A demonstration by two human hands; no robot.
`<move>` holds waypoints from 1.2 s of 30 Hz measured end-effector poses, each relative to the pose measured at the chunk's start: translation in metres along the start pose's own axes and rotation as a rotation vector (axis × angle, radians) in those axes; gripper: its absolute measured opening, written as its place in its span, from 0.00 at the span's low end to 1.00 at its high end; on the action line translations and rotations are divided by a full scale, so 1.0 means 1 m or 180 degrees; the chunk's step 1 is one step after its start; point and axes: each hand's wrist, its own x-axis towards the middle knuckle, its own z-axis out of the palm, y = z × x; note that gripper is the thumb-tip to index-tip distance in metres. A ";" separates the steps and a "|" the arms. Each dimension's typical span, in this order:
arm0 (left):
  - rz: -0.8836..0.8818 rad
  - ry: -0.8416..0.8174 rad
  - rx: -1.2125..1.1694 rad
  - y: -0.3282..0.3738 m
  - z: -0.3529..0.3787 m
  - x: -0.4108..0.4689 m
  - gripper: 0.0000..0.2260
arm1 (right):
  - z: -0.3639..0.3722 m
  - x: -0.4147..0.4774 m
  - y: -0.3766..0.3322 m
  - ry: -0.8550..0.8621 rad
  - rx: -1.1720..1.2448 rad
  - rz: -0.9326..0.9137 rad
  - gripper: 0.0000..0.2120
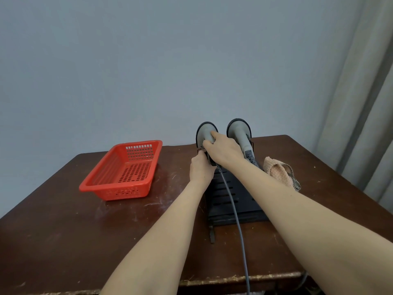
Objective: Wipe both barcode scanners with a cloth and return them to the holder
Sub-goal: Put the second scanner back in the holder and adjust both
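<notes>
Two grey handheld barcode scanners stand head-up in the black slotted metal holder [231,199] on your dark brown wooden bench [63,231]. Your right hand [223,152] has its fingers [209,143] wrapped around the left scanner [205,130]; your left hand [201,169] presses against the holder's upper edge, its fingers hidden. The right scanner [239,129] sits untouched. A peach knitted cloth [278,171] lies just right of the holder, a red plastic basket [125,171] well to the left.
</notes>
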 end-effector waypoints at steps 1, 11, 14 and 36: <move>-0.0009 0.0007 -0.0014 0.000 0.000 0.000 0.11 | 0.000 0.001 -0.001 -0.0030 -0.0069 0.0001 0.08; -0.0056 -0.0215 -0.0035 0.001 -0.007 -0.002 0.14 | -0.001 0.005 0.000 -0.0101 -0.0121 0.0010 0.09; -0.0023 -0.0300 -0.0069 0.001 -0.012 0.000 0.12 | -0.003 0.005 -0.001 -0.0144 -0.0105 0.0060 0.11; -0.0222 -0.0118 0.0205 0.069 -0.042 0.013 0.26 | -0.063 0.000 0.057 0.0083 -0.0440 0.0572 0.23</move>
